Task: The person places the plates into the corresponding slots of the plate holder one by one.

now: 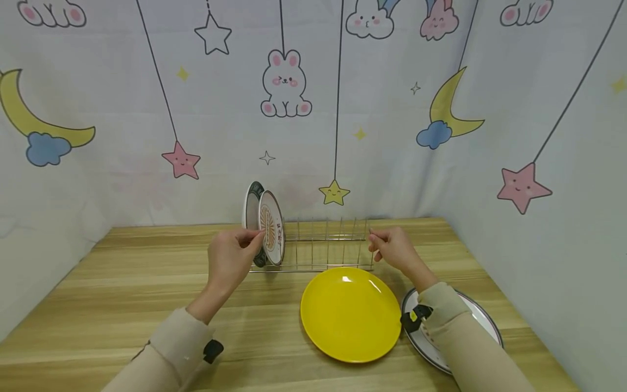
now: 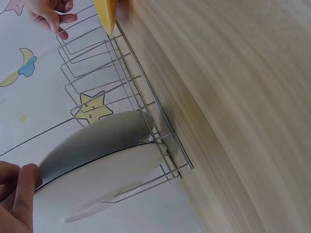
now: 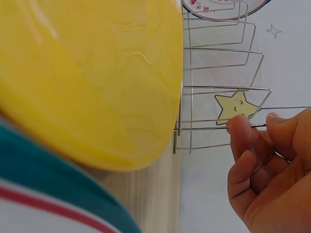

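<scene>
A white plate with an orange sunburst print [image 1: 276,231] stands on edge in the left end of a wire dish rack [image 1: 328,267]. My left hand [image 1: 232,258] pinches its rim between thumb and fingers. Just left of it, a second upright plate with a dark green patterned rim [image 1: 251,204] leans in the rack, partly hidden by the first. At the rack's opposite end, my right hand [image 1: 395,247] pinches the end wire, and the right wrist view shows thumb and forefinger closed on that wire [image 3: 257,125].
A yellow plate [image 1: 350,316] lies flat in front of the rack. To its right a white plate with a dark rim [image 1: 482,321] lies partly under my right sleeve. The wooden table [image 1: 147,283] meets a patterned curtain [image 1: 235,130] behind the rack.
</scene>
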Action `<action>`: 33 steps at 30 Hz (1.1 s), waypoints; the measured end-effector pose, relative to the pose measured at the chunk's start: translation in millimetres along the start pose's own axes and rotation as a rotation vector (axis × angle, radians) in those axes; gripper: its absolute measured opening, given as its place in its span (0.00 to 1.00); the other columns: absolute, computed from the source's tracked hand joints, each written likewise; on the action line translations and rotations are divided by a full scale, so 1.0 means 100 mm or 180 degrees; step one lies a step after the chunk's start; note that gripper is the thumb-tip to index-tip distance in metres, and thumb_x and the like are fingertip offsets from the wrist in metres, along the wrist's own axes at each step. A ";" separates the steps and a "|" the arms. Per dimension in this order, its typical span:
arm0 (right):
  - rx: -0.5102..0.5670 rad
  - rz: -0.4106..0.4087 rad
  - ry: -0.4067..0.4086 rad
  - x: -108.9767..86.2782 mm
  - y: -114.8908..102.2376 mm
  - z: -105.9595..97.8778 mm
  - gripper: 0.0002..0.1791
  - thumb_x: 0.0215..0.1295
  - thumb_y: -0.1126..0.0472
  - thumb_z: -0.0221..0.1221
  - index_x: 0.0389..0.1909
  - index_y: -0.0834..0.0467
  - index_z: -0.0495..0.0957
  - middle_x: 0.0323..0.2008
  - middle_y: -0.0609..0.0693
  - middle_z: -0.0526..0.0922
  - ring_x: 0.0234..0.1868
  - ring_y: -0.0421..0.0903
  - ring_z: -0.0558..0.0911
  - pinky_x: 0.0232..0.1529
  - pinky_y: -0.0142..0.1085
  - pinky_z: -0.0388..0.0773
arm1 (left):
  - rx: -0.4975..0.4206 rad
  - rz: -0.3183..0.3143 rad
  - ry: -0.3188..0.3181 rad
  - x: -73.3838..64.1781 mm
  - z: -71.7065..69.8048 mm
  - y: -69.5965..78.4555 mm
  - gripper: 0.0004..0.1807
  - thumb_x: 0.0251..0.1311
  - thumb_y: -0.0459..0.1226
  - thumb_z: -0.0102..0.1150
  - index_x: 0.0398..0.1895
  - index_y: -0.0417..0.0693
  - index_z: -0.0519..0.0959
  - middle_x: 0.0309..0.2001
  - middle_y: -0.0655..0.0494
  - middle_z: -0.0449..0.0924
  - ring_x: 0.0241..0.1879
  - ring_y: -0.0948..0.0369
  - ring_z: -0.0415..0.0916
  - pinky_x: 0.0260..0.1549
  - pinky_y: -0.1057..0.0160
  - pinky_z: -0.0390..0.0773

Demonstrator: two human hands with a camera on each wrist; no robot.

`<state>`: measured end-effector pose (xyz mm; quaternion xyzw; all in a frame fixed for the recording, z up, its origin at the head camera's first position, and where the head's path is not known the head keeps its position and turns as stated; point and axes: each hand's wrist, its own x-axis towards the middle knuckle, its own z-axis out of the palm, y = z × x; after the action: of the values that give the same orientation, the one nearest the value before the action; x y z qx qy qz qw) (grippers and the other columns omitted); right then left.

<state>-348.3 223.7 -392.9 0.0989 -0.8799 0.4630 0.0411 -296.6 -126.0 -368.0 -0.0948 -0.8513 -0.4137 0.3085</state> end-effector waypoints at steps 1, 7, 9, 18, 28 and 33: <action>-0.0002 -0.0001 0.0004 0.00 0.00 0.00 0.17 0.75 0.64 0.52 0.58 0.69 0.78 0.36 0.67 0.84 0.25 0.56 0.84 0.30 0.48 0.82 | 0.0008 -0.0002 0.0008 0.00 0.00 0.00 0.06 0.60 0.36 0.68 0.31 0.41 0.89 0.26 0.53 0.86 0.22 0.63 0.80 0.18 0.71 0.74; 0.0006 -0.0019 0.0002 0.01 0.00 0.00 0.17 0.75 0.65 0.52 0.58 0.69 0.77 0.36 0.67 0.84 0.25 0.55 0.84 0.28 0.45 0.82 | -0.0001 -0.0018 0.0015 -0.05 -0.03 -0.02 0.05 0.58 0.35 0.69 0.29 0.42 0.89 0.25 0.54 0.86 0.23 0.63 0.80 0.20 0.70 0.74; 0.0005 -0.0030 0.0000 0.01 0.01 0.00 0.17 0.75 0.65 0.52 0.59 0.69 0.76 0.36 0.67 0.84 0.25 0.56 0.84 0.28 0.44 0.82 | -0.0032 -0.0055 -0.0009 -0.07 -0.03 -0.02 0.05 0.59 0.35 0.68 0.30 0.42 0.89 0.26 0.54 0.86 0.23 0.63 0.81 0.20 0.71 0.75; -0.0064 -0.0014 0.0018 0.03 0.03 0.01 0.18 0.76 0.63 0.52 0.61 0.68 0.75 0.36 0.66 0.84 0.24 0.53 0.84 0.20 0.31 0.74 | -0.0157 -0.0216 -0.0159 -0.14 -0.06 0.00 0.06 0.60 0.36 0.68 0.31 0.41 0.88 0.27 0.54 0.86 0.24 0.63 0.81 0.21 0.71 0.77; -0.0099 0.0001 -0.0003 0.01 0.02 0.01 0.18 0.76 0.63 0.52 0.61 0.67 0.76 0.36 0.66 0.84 0.28 0.60 0.84 0.20 0.31 0.74 | -0.0417 -0.0312 -0.0370 -0.26 -0.04 0.06 0.05 0.60 0.33 0.67 0.32 0.39 0.88 0.27 0.53 0.86 0.25 0.62 0.81 0.22 0.70 0.79; -0.0096 -0.0009 0.0011 0.02 0.02 0.01 0.18 0.75 0.63 0.52 0.59 0.68 0.77 0.36 0.66 0.84 0.28 0.60 0.84 0.20 0.31 0.73 | -0.0370 -0.0323 -0.0480 -0.31 0.01 0.06 0.05 0.60 0.34 0.67 0.33 0.41 0.88 0.28 0.55 0.86 0.27 0.62 0.80 0.25 0.69 0.80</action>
<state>-350.4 224.0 -395.1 0.0987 -0.8866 0.4498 0.0447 -269.6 -118.1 -383.3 -0.1002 -0.8504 -0.4691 0.2162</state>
